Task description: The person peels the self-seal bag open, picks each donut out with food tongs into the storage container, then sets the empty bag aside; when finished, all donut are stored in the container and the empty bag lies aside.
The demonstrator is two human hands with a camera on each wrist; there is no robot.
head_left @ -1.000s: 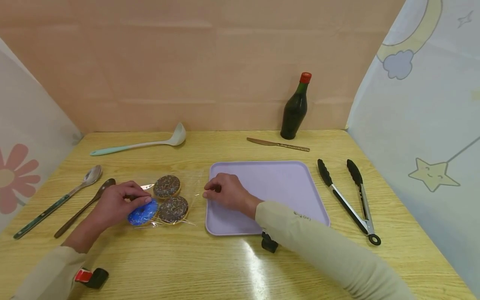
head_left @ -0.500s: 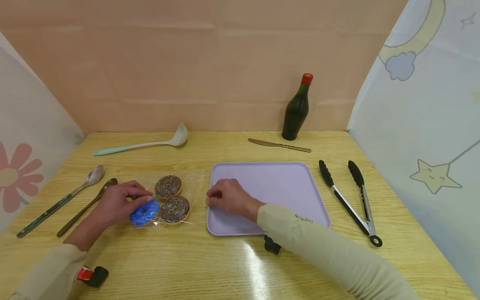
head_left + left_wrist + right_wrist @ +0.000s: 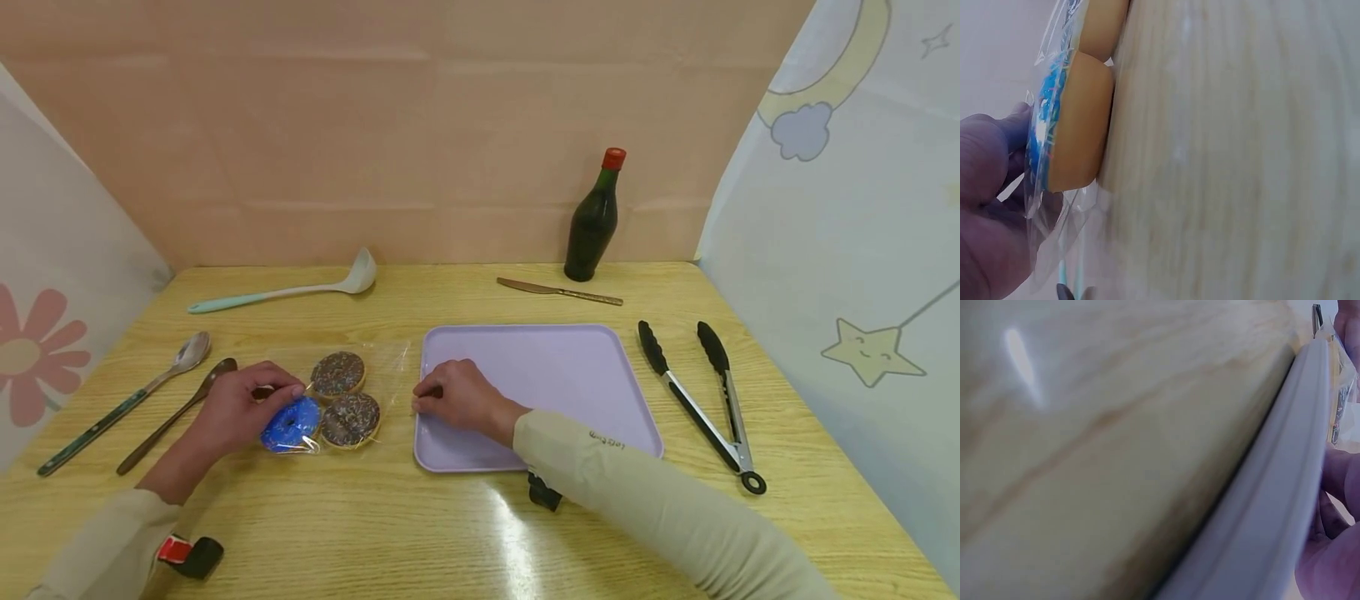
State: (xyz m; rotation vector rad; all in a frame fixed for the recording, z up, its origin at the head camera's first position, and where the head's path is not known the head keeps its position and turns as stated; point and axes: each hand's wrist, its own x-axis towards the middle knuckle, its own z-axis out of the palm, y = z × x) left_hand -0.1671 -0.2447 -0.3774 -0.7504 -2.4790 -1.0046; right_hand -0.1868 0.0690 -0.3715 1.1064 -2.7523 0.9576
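clock positions read from the middle of the lilac tray [image 3: 543, 371], 12 at the far side, head view.

- clear bag [image 3: 388, 367]: flat on the wooden table [image 3: 360, 529], at 9 o'clock, just beside the tray. three donuts inside, grouped close: blue donut [image 3: 288, 435] toward the bag's 7, one brown donut [image 3: 339, 379] toward its 12, a second brown donut [image 3: 350, 425] toward its 4. left wrist view: film lies over the blue icing; tan base below.
- left hand [image 3: 236, 410]: on the bag's 9 o'clock side, beside the blue donut. fingers narrow, thumb and fingertips pinching the film.
- right hand [image 3: 461, 396]: over the tray's 9 o'clock rim. fingers narrow, curled, thumb and forefinger pinching the bag's edge; the film there is faint.
- both forearms in pale sleeves [image 3: 637, 479].

surroundings:
- black-tipped tongs [image 3: 701, 419], at 3, legs spread.
- gold knife [image 3: 558, 291], at 12, beyond the tray.
- dark bottle [image 3: 591, 229], near 12:30, upright, red cap.
- pale ladle [image 3: 300, 290], at 10, teal handle end.
- green-handled spoon [image 3: 123, 409] and dark spoon [image 3: 168, 422], at 9, beyond the bag, lying side by side at a slant.
- pinkish backdrop [image 3: 450, 133] behind, at 12.
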